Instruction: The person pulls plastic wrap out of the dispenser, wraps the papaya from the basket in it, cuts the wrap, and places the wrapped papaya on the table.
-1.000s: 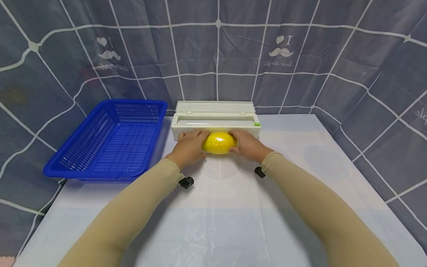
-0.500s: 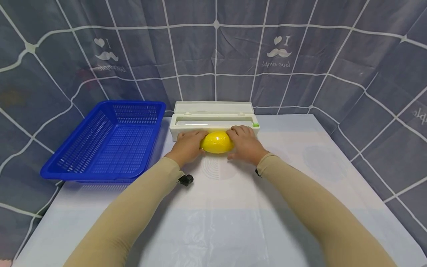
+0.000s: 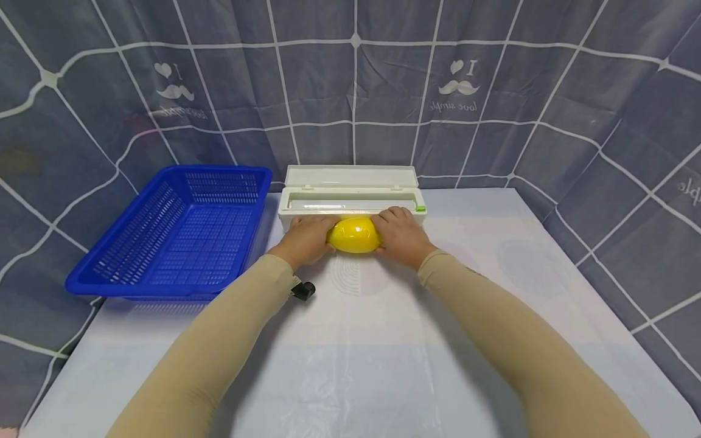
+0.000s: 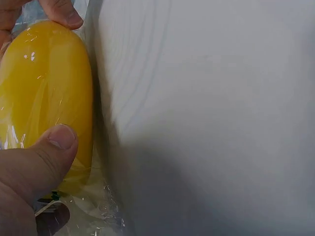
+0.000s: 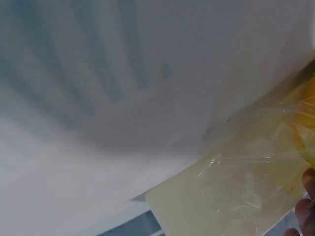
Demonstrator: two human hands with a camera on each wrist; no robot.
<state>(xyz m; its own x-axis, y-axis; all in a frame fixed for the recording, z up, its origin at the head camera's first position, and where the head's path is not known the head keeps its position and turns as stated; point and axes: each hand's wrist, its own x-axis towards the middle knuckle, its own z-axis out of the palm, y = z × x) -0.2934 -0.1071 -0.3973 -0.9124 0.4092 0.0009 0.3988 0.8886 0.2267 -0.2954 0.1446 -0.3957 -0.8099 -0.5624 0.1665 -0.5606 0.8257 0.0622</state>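
A smooth, shiny yellow oval fruit [image 3: 354, 235], partly covered in clear plastic film [image 5: 246, 191], is between both hands at the front of a white cling film dispenser [image 3: 352, 199] with its lid raised. My left hand [image 3: 310, 238] grips the fruit's left end; in the left wrist view its thumb [image 4: 61, 137] lies across the yellow side, and crinkled film trails beneath. At the other end my right hand [image 3: 402, 234] holds the fruit, its fingers over the top. Right fingertips [image 5: 307, 211] show at the right wrist view's edge, beside loose film.
A blue plastic basket [image 3: 170, 243] stands on the left of the white-covered table [image 3: 372, 377]. Behind the dispenser hangs a grey curtain [image 3: 328, 79] with white grid lines, which also runs along both sides. A green slider [image 3: 420, 208] sits at the dispenser's right end.
My right hand loosened, reached its fingers back toward the dispenser, then closed round the fruit's right end again. The fruit and left hand shifted slightly left.
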